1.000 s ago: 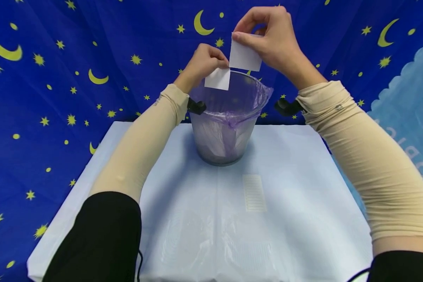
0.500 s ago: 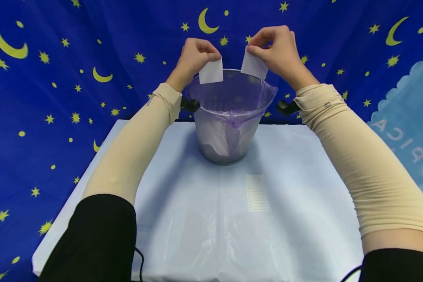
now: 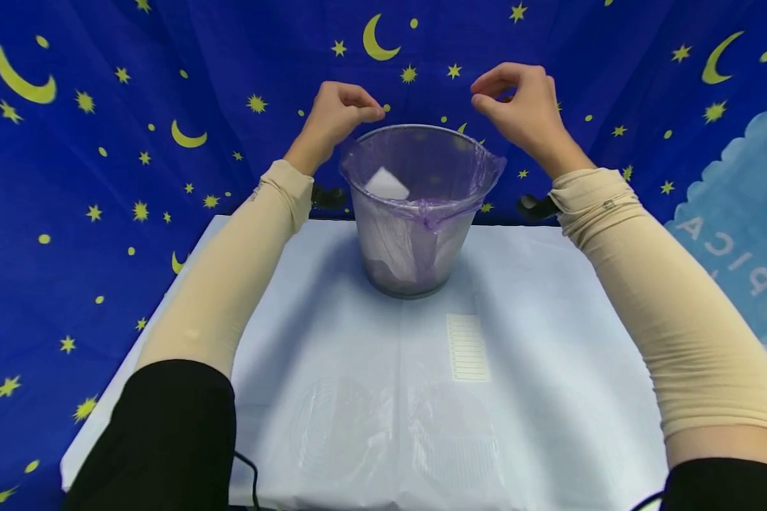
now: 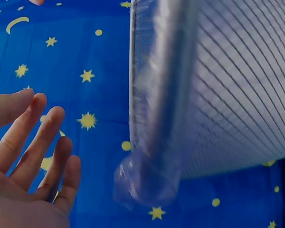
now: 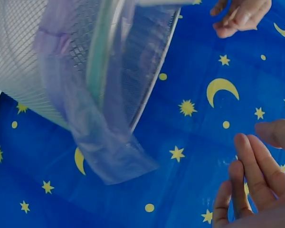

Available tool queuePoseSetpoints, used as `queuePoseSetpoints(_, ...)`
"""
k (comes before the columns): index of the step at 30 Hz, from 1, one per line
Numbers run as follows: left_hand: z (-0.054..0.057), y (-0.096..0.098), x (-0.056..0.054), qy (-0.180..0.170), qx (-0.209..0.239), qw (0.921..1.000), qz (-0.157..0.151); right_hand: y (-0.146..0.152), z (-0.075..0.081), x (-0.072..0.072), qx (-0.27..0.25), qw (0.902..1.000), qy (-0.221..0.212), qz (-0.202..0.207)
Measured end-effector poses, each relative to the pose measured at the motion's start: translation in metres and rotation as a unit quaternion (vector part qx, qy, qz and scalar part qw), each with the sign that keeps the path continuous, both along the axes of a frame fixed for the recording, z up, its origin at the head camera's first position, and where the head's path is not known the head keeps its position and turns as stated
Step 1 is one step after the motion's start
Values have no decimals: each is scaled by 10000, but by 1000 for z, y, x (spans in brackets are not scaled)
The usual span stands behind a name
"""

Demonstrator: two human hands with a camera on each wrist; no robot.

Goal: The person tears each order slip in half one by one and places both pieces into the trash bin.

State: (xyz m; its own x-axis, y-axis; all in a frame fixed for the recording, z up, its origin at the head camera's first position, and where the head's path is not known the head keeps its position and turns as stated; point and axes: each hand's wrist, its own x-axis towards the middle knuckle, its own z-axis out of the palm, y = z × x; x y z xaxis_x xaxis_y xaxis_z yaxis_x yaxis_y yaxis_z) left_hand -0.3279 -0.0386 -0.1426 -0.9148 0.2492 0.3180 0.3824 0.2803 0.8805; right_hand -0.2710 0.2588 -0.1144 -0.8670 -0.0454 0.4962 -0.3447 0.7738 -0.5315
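A round mesh wastebasket (image 3: 415, 245) stands upright at the far side of the table, lined with a purple plastic bag (image 3: 429, 215) folded over its rim. Inside, near the left wall, shows a white piece of paper (image 3: 386, 184); whether it falls or rests I cannot tell. My left hand (image 3: 335, 117) hovers at the rim's upper left, holding nothing, its fingers (image 4: 54, 130) loosely bent in the left wrist view. Beyond the rim on the right, my right hand (image 3: 520, 106) is in the air with bare, relaxed fingers (image 5: 251, 161).
A white cloth covers the table (image 3: 332, 341). On it lies a small ruled label (image 3: 467, 348) in front of the wastebasket. A blue curtain (image 3: 281, 156) with yellow moons and stars hangs right behind, and a light-blue cloth (image 3: 747, 213) is at the right.
Each hand pinched a white paper piece over the wastebasket; both have let go. One piece now shows inside it; the other is out of sight. The hands have moved apart.
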Motion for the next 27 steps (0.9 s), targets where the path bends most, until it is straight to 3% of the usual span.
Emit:
queuePoseSetpoints(8, -6, -33, -1, -195, -288, 9993, 143, 18, -6, 10, -183, 9996, -50, -186)
queuePoseSetpoints(18, -18, -84, 1, -521, -81, 9973, 516, 48, -25, 19, -688, 9975, 27, -159)
queuePoseSetpoints(27, -46, -98, -1, -575, 109, 9973, 438, 57, -60, 22, -1069, 9939, 31, -262)
